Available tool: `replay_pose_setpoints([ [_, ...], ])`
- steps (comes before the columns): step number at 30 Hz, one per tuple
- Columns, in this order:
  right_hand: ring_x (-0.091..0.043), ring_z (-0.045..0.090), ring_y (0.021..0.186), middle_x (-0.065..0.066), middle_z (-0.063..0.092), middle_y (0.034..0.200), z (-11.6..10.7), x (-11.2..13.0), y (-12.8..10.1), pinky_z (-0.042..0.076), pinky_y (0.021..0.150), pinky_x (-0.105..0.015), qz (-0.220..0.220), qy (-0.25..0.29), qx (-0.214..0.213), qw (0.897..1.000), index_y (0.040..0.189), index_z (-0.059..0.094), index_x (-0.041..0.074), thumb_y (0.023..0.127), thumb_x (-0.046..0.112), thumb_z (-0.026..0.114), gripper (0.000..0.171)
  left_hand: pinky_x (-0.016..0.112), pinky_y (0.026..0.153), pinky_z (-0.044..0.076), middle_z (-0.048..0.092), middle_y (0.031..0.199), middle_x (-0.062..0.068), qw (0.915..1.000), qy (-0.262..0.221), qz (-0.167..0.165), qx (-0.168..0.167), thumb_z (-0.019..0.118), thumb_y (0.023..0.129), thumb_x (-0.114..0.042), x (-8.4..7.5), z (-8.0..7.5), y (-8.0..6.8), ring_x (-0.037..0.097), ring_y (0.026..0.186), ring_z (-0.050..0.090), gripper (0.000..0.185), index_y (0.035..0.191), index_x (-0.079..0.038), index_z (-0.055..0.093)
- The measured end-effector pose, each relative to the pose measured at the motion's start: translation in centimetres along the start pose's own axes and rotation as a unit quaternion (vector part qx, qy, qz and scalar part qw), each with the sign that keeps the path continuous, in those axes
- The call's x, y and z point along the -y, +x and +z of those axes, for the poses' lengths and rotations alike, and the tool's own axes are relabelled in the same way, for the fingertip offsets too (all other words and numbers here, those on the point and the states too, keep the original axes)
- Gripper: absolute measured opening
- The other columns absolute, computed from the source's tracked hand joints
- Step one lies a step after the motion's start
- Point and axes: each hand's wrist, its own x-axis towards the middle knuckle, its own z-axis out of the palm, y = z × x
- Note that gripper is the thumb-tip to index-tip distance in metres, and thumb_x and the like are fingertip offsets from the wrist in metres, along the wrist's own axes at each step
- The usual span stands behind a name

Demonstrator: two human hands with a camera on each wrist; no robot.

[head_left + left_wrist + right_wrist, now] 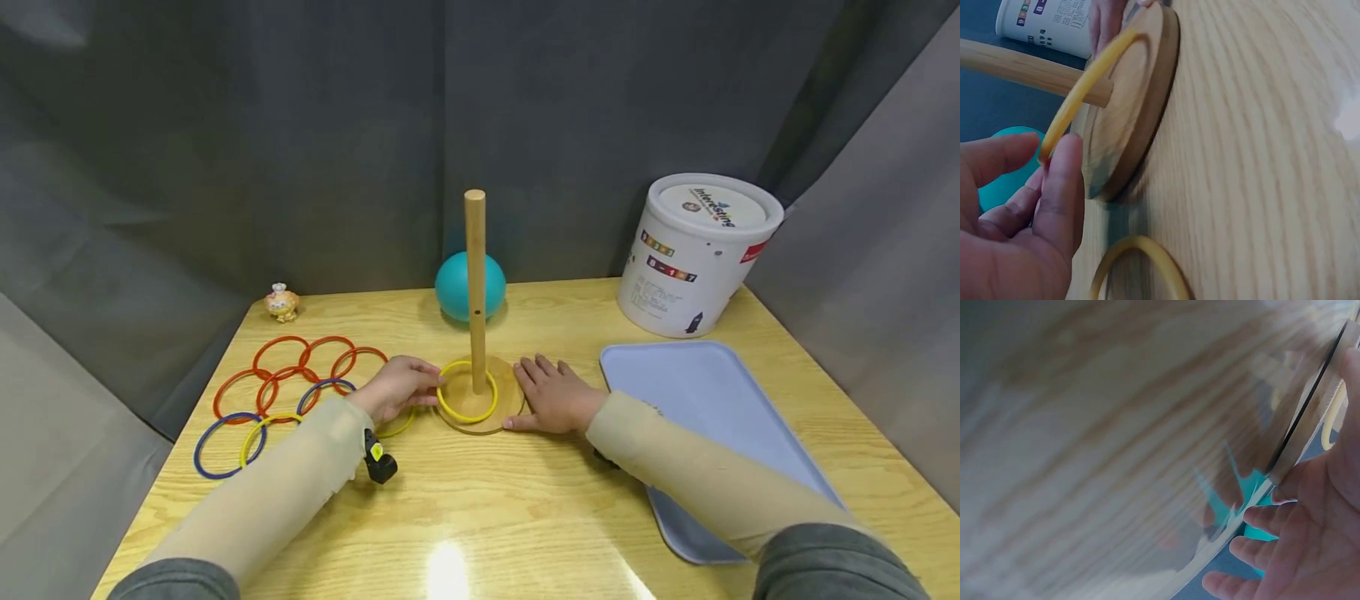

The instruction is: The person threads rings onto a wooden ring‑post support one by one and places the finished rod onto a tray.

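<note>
My left hand (pixel 397 389) pinches the left side of a yellow ring (pixel 1079 94) between thumb and fingers. The ring is tilted, its far side low over the round wooden base (pixel 504 408). From the head view, the foot of the upright wooden post (pixel 477 275) appears inside the ring; whether the ring goes round the post I cannot tell. My right hand (pixel 555 395), fingers spread, rests at the base's right edge. Another yellow ring (pixel 1141 244) lies on the table beneath my left hand, partly hidden by it.
Several red rings (pixel 281 340), blue rings (pixel 198 454) and a yellow ring (pixel 243 450) lie at left, some overlapping. Behind the post sits a teal ball (pixel 450 287). A small figurine (pixel 281 302) stands back left, a white bucket (pixel 675 275) back right. A blue-grey tray (pixel 675 383) lies under my right forearm.
</note>
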Motion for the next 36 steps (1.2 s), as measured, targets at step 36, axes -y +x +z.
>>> replay_pose_setpoints([
  [36, -0.047, 0.015, 0.153, -0.024, 0.020, 0.167, 0.6, -0.7, 0.5, 0.024, 0.118, -0.067, 0.002, 0.001, 0.001, 1.000, 0.163, 0.016, -0.001, 0.098, 0.076, 0.043, 0.105, 0.030, 0.087, 0.059, 0.063, 0.122, 0.020, 0.9906, 0.077, 0.042, -0.105, 0.060, 0.105, -0.007, 5.0, -10.4, -5.3, 0.012, 0.095, 0.068, 0.036, 0.134, 0.014, 0.056],
])
